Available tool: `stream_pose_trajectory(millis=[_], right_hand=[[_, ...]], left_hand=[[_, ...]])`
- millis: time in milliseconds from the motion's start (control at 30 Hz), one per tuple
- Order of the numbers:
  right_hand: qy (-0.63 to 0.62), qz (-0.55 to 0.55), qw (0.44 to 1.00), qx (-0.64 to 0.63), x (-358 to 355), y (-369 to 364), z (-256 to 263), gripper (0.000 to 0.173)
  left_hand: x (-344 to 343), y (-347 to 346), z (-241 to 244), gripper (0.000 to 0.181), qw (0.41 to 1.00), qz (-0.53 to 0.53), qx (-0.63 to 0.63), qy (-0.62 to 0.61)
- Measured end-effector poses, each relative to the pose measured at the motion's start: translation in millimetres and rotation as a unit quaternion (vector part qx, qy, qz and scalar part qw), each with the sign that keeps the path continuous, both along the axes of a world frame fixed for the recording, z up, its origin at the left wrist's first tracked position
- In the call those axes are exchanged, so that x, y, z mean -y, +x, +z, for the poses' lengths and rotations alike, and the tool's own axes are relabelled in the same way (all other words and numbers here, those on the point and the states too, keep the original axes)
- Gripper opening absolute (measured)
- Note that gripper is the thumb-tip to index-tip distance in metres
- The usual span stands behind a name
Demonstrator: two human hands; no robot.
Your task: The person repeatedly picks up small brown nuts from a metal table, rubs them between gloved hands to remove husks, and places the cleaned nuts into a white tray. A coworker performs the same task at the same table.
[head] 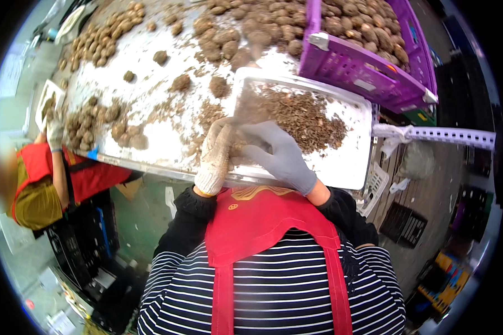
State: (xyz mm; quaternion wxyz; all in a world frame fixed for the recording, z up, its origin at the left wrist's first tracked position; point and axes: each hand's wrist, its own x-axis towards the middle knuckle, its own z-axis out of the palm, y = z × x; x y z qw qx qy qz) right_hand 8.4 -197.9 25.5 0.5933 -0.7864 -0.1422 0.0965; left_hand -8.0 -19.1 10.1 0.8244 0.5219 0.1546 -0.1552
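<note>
My left hand (216, 153), in a whitish knitted glove, is curled around a brown taro corm (236, 147), mostly hidden by the fingers. From the other side my right hand (283, 153), in a grey glove, reaches to the same corm with thumb and fingertips close to it. Whether its fingers grip anything is hard to tell. Both hands are over the near left edge of a white plastic tray (348, 169). Brown fibrous peelings (306, 121) lie heaped in the tray.
A purple crate (360, 79) filled with taro corms (356, 25) stands behind the tray. More corms (218, 37) and scraps are scattered across the white tabletop (151, 88). At the left, a co-worker's gloved hand (55, 130) is beside a small white tray (56, 90). A perforated metal bar (448, 136) juts out rightward.
</note>
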Motion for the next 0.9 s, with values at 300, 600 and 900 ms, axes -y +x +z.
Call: stream_pose_trajectory(millis=[300, 600, 900], right_hand=[[-0.019, -0.131, 0.987, 0.086, 22.7, -0.4, -28.8, 0.014], [0.032, -0.019, 0.999, 0.01, 53.8, -2.9, 10.9, 0.034], [0.046, -0.048, 0.988, 0.136, 50.4, -1.5, -15.3, 0.019]], left_hand=[[17.6, 3.6, -17.4, 0.05, 0.989, -0.067, 0.096, 0.088], [21.5, -7.7, -12.8, 0.049, 0.994, -0.067, 0.085, 0.025], [36.1, -12.6, -4.1, 0.063, 0.99, -0.092, 0.072, 0.08]])
